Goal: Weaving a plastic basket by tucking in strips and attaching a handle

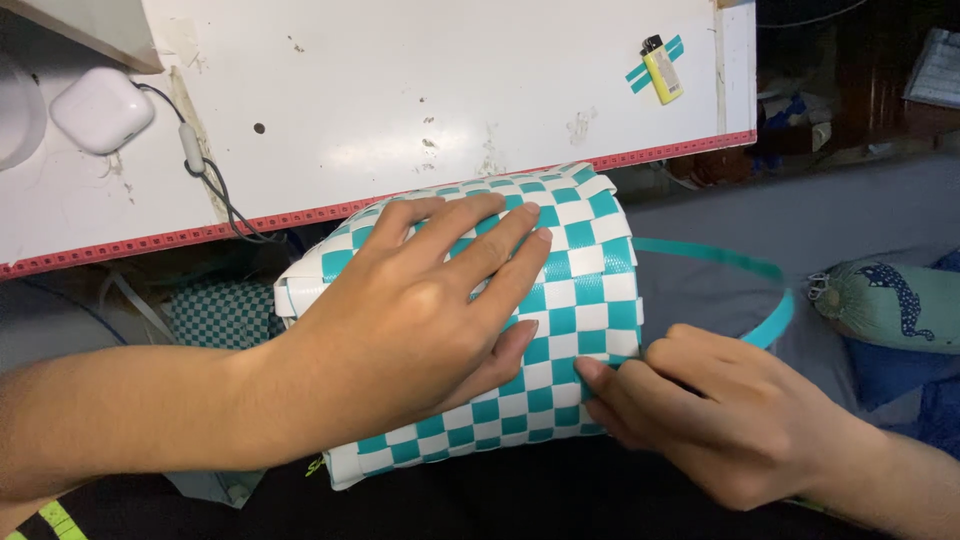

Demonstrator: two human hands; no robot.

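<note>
A woven basket (pixel 580 290) of teal and white plastic strips in a checker pattern lies on its side on my lap. My left hand (pixel 420 310) rests flat on top of it, fingers spread, pressing it down. My right hand (pixel 710 420) pinches the basket's near right edge with thumb and fingertips. A loose teal strip (pixel 765 300) curves out from the basket's right side and loops back toward my right hand.
A white table (pixel 400 90) with a red edge trim stands just beyond the basket. On it lie a white earbud case (pixel 100 108) with a cable, and a yellow lighter (pixel 662 72) beside short teal strips. Another checkered woven piece (pixel 220 312) sits under the table. A patterned cushion (pixel 890 300) lies right.
</note>
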